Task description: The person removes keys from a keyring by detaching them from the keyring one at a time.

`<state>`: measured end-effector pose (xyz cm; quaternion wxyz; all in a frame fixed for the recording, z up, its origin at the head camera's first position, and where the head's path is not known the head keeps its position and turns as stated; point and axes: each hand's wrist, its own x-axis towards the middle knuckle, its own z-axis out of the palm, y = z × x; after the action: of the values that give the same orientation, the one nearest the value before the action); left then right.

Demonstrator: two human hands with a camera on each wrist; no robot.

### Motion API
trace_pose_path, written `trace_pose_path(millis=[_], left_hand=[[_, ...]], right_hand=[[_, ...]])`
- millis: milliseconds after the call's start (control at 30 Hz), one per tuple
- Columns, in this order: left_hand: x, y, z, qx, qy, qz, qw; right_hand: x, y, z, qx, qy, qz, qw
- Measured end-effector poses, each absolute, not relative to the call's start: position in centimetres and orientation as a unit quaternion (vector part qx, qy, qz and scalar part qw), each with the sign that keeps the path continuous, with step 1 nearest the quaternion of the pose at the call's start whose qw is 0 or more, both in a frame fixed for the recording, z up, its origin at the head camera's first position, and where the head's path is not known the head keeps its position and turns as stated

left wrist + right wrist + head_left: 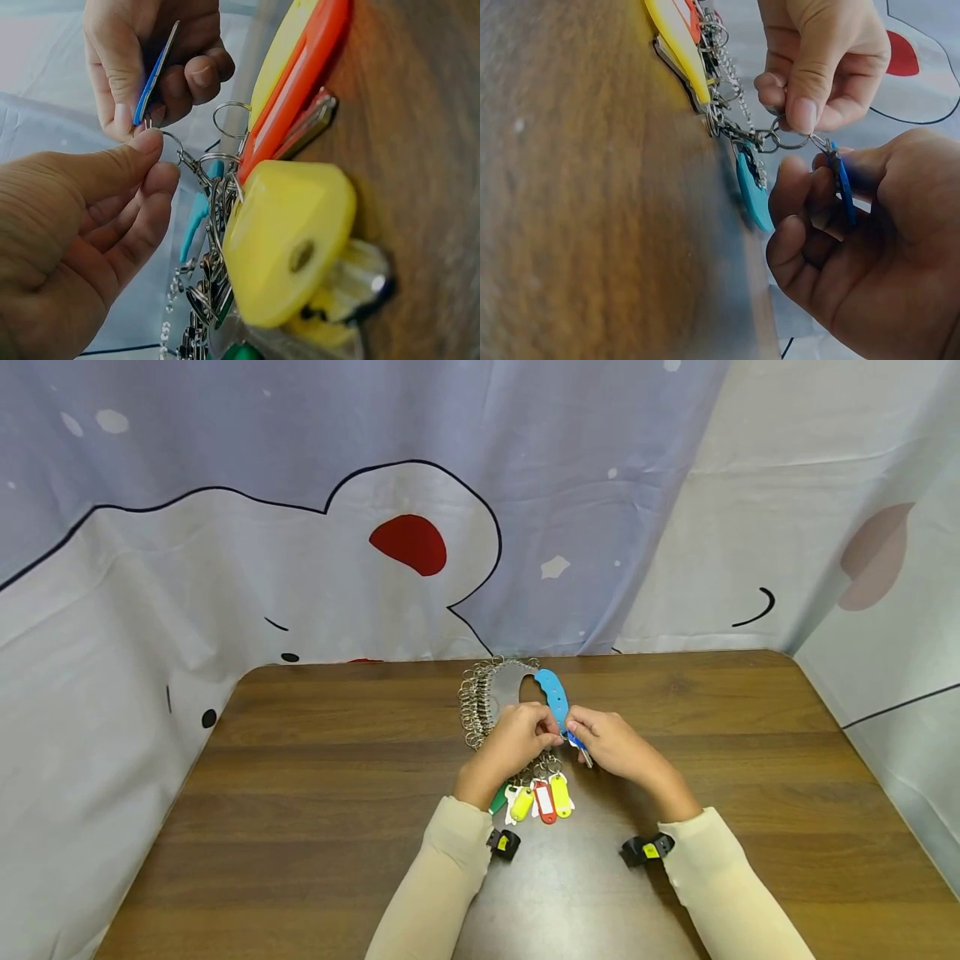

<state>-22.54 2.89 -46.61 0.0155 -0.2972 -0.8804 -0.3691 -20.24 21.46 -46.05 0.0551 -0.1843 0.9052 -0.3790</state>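
Observation:
My left hand (517,737) pinches a metal split ring (786,147) between thumb and forefinger. That ring hangs from a small clasp on a large ring-shaped key holder, which has a grey curved plate (506,687) and a light blue handle (553,692). Close by on the right, my right hand (613,745) pinches a dark blue key tag (845,191), with a key (587,761) showing below its fingers. The tag's small ring meets the split ring at my left fingertips. In the right wrist view, the fingers partly hide the tag.
Key tags hang at the holder's near side: a green one (498,798), a yellow one (522,805), a red one (544,802) and another yellow one (561,796). Several bare rings (471,706) line its left side. A patterned curtain (570,510) hangs behind the wooden table (337,827).

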Motion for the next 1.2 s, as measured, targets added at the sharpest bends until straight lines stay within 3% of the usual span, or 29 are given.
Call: trace_pose_path(millis=[467, 967, 1200], left_hand=[[-22.59, 2.95, -46.89, -0.268, -0.855, -0.443, -0.028], [-22.32, 3.15, -46.75, -0.291, -0.885, -0.365, 0.014], [-22.08, 3.42, -46.78, -0.316, -0.888, -0.333, 0.035]], right_hand=[[-20.36, 21.48, -46.01, -0.195, 0.911, -0.363, 0.031], [-20.17, 21.74, -45.64, -0.229, 0.921, -0.311, 0.046], [-19.98, 21.56, -45.45, -0.249, 0.93, -0.269, 0.024]])
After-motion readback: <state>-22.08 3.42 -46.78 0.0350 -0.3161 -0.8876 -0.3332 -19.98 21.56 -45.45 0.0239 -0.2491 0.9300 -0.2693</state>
